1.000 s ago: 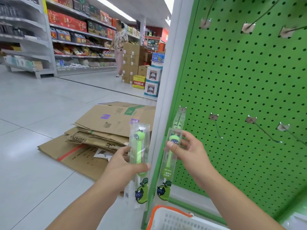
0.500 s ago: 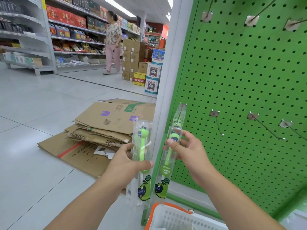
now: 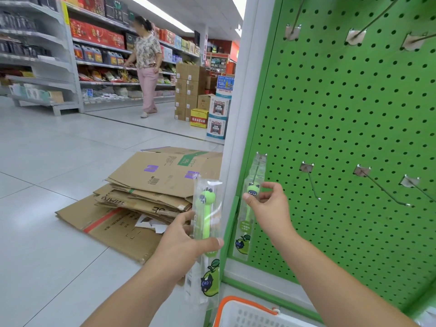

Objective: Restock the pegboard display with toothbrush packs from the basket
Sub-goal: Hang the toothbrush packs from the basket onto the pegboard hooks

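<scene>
Left hand point(image 3: 186, 241): one toothbrush pack point(image 3: 207, 234) is gripped upright beside the pegboard point(image 3: 354, 138)
Right hand point(image 3: 271, 208): second pack point(image 3: 251, 208) is pinched; its top against the leftmost hook point(image 3: 260, 159), hole unclear
Basket point(image 3: 245, 312): cut off below

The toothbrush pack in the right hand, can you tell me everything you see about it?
The toothbrush pack is a long, narrow, clear plastic sleeve. Inside is a light green brush topped with a little dark-faced cartoon head, and near the bottom is a green fruit character sticker. It hangs nearly upright against the left edge of the green pegboard, its top at the leftmost hook of the lower row. The right hand pinches it just below the cartoon head, thumb in front. Its bottom end hangs free.
</scene>
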